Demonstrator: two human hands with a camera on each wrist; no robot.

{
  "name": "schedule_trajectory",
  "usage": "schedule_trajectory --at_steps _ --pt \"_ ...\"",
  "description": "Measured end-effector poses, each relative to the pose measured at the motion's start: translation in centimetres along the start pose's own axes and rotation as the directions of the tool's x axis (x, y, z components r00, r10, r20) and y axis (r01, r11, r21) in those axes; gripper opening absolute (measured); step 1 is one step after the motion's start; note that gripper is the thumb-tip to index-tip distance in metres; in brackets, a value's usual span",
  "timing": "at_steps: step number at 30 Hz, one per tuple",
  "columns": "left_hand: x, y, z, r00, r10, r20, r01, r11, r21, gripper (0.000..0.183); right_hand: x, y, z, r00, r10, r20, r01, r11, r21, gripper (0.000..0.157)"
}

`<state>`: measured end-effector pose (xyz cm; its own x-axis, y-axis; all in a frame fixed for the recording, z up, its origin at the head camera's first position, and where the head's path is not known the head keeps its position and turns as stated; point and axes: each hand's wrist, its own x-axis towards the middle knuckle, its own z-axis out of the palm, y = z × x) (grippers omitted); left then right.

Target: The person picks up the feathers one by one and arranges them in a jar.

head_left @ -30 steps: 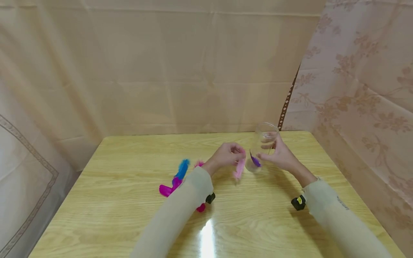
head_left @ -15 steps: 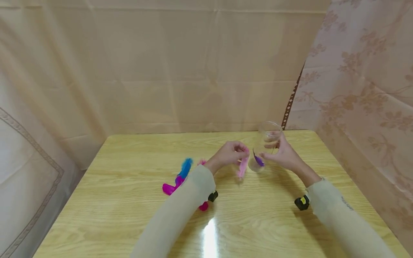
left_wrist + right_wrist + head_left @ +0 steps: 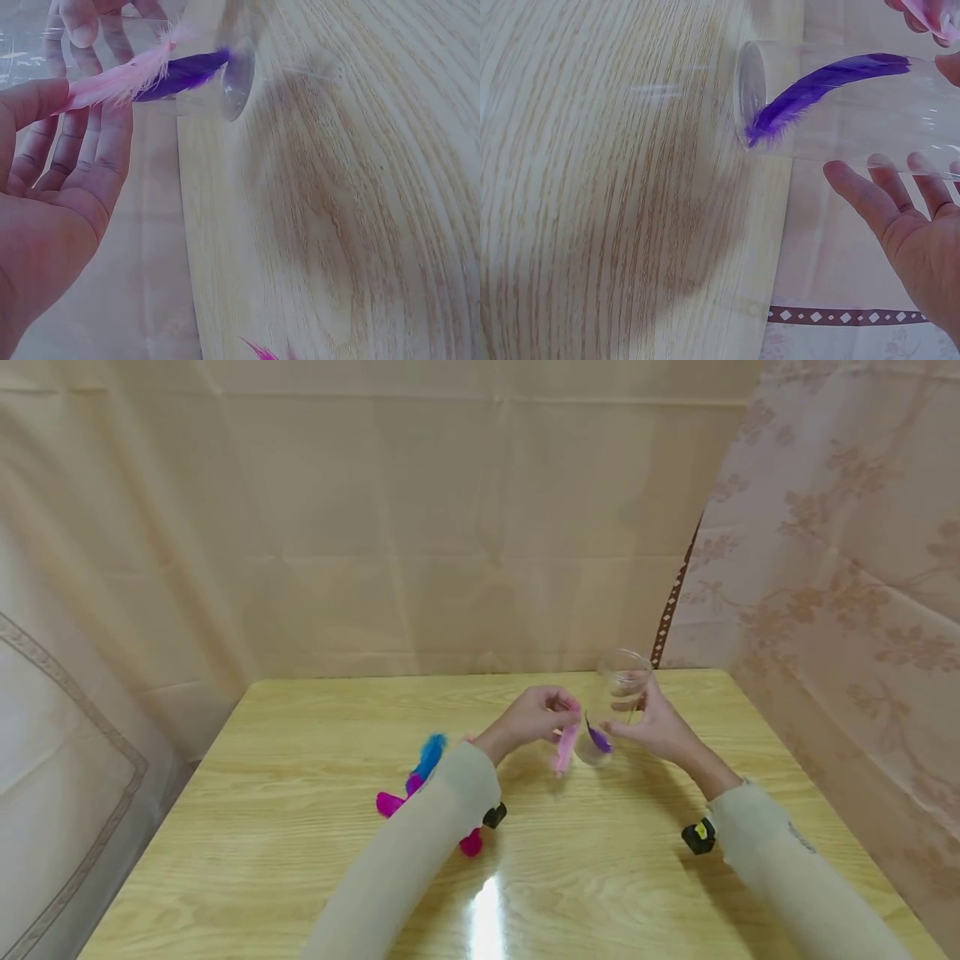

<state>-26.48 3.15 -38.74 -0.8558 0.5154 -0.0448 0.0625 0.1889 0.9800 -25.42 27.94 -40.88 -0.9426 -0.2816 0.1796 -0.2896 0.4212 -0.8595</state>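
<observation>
Between thumb and fingertips, my left hand [image 3: 531,720] pinches a pink feather [image 3: 566,752], which hangs tip-down just left of a tall clear glass [image 3: 612,692]. My right hand [image 3: 662,723] grips that glass from the right side, thumb in front and fingers behind. Inside it a curved purple feather [image 3: 814,88] leans along the wall, one end at the base. In the left wrist view the pink feather [image 3: 120,81] overlaps the glass and the purple feather [image 3: 184,75]. The glass stands near the back of the table, partly covered by my right fingers.
On the table [image 3: 300,877], left of my left forearm, lie a blue feather [image 3: 427,760] and a magenta feather [image 3: 388,803]. A dark pink feather [image 3: 471,842] shows from under that forearm. Beige curtains [image 3: 450,527] hang behind the table, with a floral one [image 3: 847,568] at right.
The head view has shifted slightly. Both hands keep their holds on the pink feather and the glass, with hardly any movement.
</observation>
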Motion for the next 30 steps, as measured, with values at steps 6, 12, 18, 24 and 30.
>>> schedule_trajectory --at_steps 6,12,18,24,30 --pt "0.3 0.4 0.1 1.0 0.003 -0.01 -0.003 1.0 -0.001 0.011 0.0 -0.1 -0.2 1.0 -0.006 0.001 0.006 1.0 0.001 0.086" --pt "0.2 0.9 0.2 1.0 0.026 0.001 -0.026 1.0 -0.008 0.01 0.0 -0.1 -0.1 1.0 0.002 -0.001 -0.002 1.0 0.017 0.087" --pt "0.3 1.2 0.1 0.998 0.066 0.008 -0.066 0.998 -0.013 0.011 0.1 -0.2 0.1 1.0 -0.01 -0.004 0.01 1.0 0.01 0.083" --pt "0.2 1.7 0.4 0.997 0.07 0.018 -0.07 0.997 -0.018 0.012 0.1 -0.3 0.1 1.0 -0.021 -0.011 0.021 1.0 0.01 0.082" --pt "0.1 2.2 0.5 0.998 0.064 0.021 -0.064 0.998 -0.019 0.015 0.4 -0.2 0.3 0.999 -0.039 0.002 0.039 0.999 0.012 0.08"
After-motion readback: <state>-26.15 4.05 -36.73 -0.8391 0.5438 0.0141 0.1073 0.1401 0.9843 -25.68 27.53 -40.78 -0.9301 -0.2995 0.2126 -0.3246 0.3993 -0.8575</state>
